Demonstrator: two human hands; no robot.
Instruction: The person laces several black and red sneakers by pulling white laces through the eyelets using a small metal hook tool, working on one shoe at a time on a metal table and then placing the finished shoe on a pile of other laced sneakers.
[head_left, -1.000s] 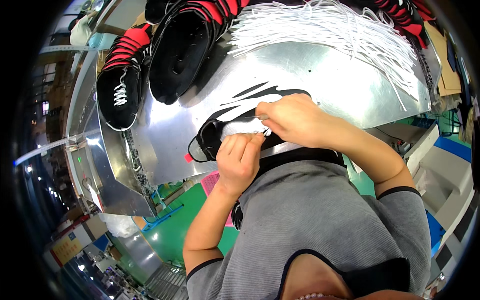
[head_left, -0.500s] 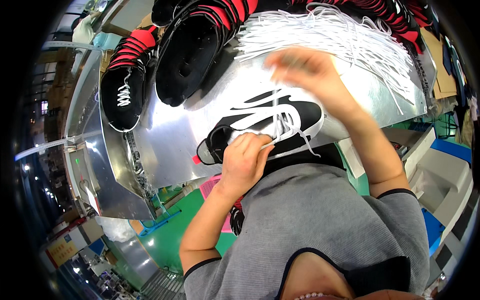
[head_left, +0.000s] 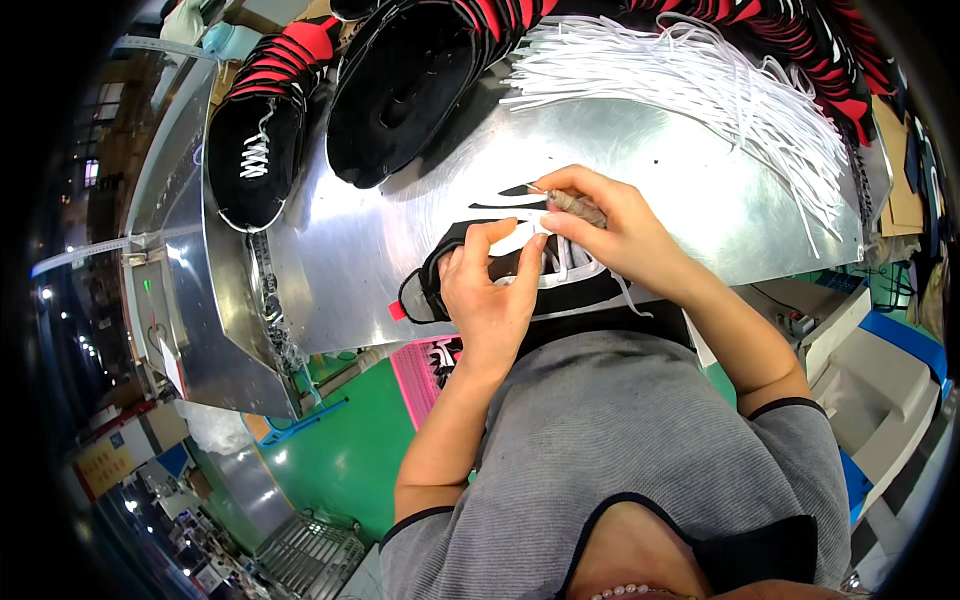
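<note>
A black and white shoe upper (head_left: 585,291) with a red heel tab lies on the metal table in front of me, a white lace (head_left: 630,296) through part of it. The thumb and index finger of my left hand (head_left: 488,295) are pinched at its eyelet edge, and the other fingers reach into the opening. My right hand (head_left: 628,232) is closed around a thin pointed hook or awl (head_left: 577,208) with a wrapped, brownish handle. The tool's tip points left, over the upper's far side. Both hands hide much of the lacing.
Beyond the upper lies a thick heap of white laces (head_left: 680,85). Black and red uppers (head_left: 400,95) are stacked at the far left, one stack (head_left: 253,165) topped by white zigzag lacing. The metal table (head_left: 335,270) has a curved edge. A pale bin (head_left: 880,375) stands at right.
My right hand has come down from its blurred, raised position to the upper, and the wrapped tool now shows clearly in it. My left hand has shifted its pinch up to the eyelet edge.
</note>
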